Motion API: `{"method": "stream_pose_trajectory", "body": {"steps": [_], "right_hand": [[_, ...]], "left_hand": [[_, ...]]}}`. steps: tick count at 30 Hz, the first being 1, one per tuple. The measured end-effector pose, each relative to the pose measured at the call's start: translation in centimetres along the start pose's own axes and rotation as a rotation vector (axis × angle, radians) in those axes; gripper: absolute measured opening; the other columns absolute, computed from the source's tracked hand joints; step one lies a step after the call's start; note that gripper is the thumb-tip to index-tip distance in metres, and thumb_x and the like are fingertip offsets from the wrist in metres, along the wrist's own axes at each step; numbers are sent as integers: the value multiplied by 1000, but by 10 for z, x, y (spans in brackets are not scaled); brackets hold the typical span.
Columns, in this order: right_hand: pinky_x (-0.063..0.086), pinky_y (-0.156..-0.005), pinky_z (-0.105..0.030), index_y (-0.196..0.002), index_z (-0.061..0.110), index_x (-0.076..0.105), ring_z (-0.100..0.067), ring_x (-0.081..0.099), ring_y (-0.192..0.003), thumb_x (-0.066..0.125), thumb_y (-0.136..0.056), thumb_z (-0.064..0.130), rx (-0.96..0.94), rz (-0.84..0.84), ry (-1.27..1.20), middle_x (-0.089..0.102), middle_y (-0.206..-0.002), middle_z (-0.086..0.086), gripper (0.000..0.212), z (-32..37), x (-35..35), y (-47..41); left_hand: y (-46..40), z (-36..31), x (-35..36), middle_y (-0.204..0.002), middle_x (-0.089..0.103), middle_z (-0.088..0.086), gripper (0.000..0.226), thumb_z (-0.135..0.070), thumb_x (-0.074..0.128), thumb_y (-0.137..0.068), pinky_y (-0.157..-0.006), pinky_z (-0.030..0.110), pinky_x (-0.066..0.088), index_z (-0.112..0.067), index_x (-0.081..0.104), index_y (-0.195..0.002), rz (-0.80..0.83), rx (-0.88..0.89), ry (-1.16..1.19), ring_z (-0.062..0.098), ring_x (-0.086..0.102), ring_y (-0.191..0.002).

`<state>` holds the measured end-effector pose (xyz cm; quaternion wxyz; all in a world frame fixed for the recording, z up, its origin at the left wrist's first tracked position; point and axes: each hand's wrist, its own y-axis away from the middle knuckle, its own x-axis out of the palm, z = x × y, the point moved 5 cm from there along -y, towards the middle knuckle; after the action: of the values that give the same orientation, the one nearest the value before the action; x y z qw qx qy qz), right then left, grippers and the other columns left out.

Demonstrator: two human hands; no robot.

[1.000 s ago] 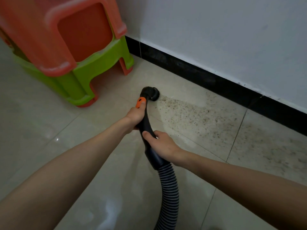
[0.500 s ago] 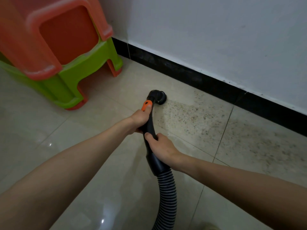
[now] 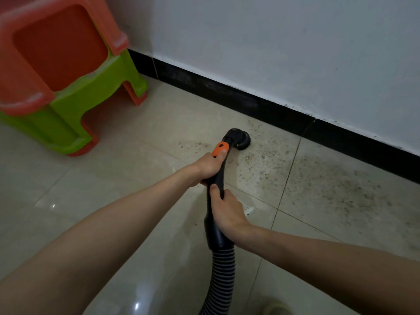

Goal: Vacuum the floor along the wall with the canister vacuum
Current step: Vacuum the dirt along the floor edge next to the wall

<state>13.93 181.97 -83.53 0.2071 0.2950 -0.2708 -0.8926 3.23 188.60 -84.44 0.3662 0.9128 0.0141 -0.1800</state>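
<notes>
A black vacuum handle (image 3: 219, 178) with an orange slider (image 3: 220, 149) ends in a round brush nozzle (image 3: 241, 138) that rests on the beige tiled floor (image 3: 136, 178) close to the black skirting (image 3: 250, 101). My left hand (image 3: 209, 165) grips the upper part of the handle, thumb on the orange slider. My right hand (image 3: 227, 212) grips the handle lower down, just above the ribbed hose (image 3: 221, 276). Dark dust specks (image 3: 329, 187) cover the tiles to the right of the nozzle. The canister is out of view.
Stacked plastic stools, orange over green (image 3: 68, 87), stand at the upper left against the white wall (image 3: 272, 42). A tip of a shoe (image 3: 276, 309) shows at the bottom edge. Tile joints run across the floor.
The nozzle has moved right along the skirting, away from the stools, onto the dusty patch. Both hands keep the same hold on the handle.
</notes>
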Motion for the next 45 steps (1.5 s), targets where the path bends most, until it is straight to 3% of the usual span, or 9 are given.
{"method": "stream_pose_trajectory", "body": {"steps": [3,7,13,17,22,27,32,38,45], "right_hand": [[37,-54,-25,-102,18,52,-10,55,-70,31,-99,55,-18,-37,8,56,-82,3,43,-5,-2,-2],[39,-56,-26,-101,17,54,-12,56,-72,33,-98,54,-36,-31,-1,57,-82,2,43,-3,1,-6],[46,-68,-32,-98,18,54,-16,58,-76,35,-99,53,-92,38,-22,58,-84,1,40,25,24,-19],[41,-59,-29,-100,15,56,-16,56,-71,36,-99,53,-146,145,38,58,-84,0,43,50,53,-25],[42,-60,-29,-95,13,57,-21,60,-73,36,-99,54,-228,283,171,62,-85,-4,46,64,82,-20],[47,-62,-29,-75,21,52,-17,58,-65,37,-98,53,-274,356,192,59,-71,1,43,62,95,-8],[42,-54,-26,-74,22,52,-13,56,-61,38,-98,54,-269,324,226,58,-70,3,42,48,91,-1],[41,-55,-25,-77,22,51,-14,57,-64,38,-99,53,-236,293,212,59,-74,3,40,34,73,8],[37,-54,-23,-77,23,47,-12,55,-64,36,-100,51,-183,234,171,56,-74,3,38,17,55,19]], "left_hand": [[-2,-2,7,-83,56,7,56,-57,23,-98,-59,28,48,-6,47,-106,13,9,-30,19,57,-71],[-3,0,2,-83,56,8,59,-57,24,-98,-60,29,48,-4,50,-108,-5,24,-23,20,57,-72],[-2,11,-42,-78,56,6,56,-56,27,-98,-53,27,44,-5,51,-99,-153,-2,-23,17,56,-67],[7,33,-82,-76,56,6,54,-57,29,-97,-50,27,44,-9,50,-83,-267,-60,39,18,56,-64],[27,69,-109,-84,56,11,59,-57,25,-98,-56,30,47,-4,50,-99,-359,-135,125,25,57,-76],[44,93,-114,-86,55,12,66,-58,22,-98,-54,29,47,-1,52,-111,-386,-167,198,26,56,-78],[50,98,-99,-79,53,10,70,-57,23,-98,-53,29,47,3,50,-120,-356,-165,237,24,56,-73],[47,92,-78,-80,53,9,67,-56,22,-98,-59,31,48,2,48,-121,-306,-146,222,27,56,-81],[44,80,-53,-99,57,14,68,-58,23,-97,-75,38,53,0,45,-125,-243,-130,172,30,60,-92]]}}
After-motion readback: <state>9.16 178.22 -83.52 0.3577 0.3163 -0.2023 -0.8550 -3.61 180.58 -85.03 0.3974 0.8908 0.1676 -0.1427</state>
